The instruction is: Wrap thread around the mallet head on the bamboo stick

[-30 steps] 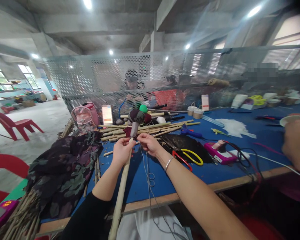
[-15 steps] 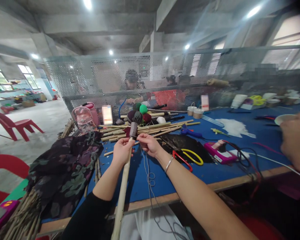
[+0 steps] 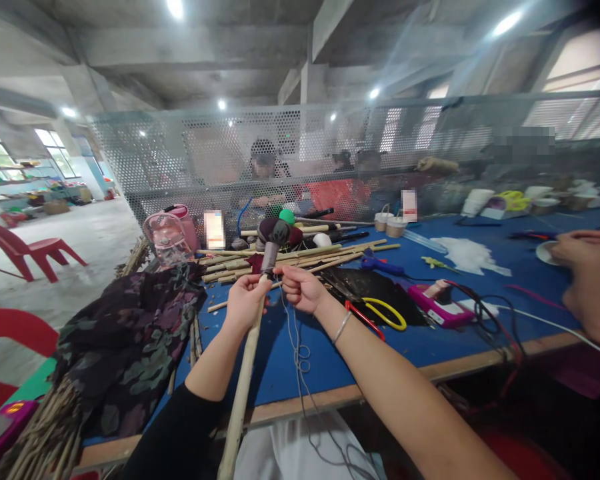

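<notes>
A long pale wooden stick [image 3: 246, 380] slants up from the lower edge, its upper end wrapped in grey yarn [image 3: 269, 256] below a dark round head [image 3: 279, 232]. My left hand [image 3: 247, 299] is closed around the stick just under the wrapping. Beside it, my right hand [image 3: 303, 288] is closed, its finger and thumb pinching the grey yarn close to the wrapped part. A loose length of the yarn [image 3: 304, 367] hangs in loops past the table edge onto my lap.
Scissors [image 3: 380, 313] with red and yellow handles lie on black sheeting, near a blue glue gun [image 3: 383, 265] and purple power strip [image 3: 443, 308]. Wooden sticks [image 3: 330, 257] and yarn balls [image 3: 287, 217] lie beyond my hands. Dark patterned cloth [image 3: 135, 340] covers the left. A co-worker's hands [image 3: 587, 267] are at right.
My right hand has turned and curled its fingers more tightly beside the wrapping. The stick has tilted slightly. At right, the co-worker's hands and white bowl have moved.
</notes>
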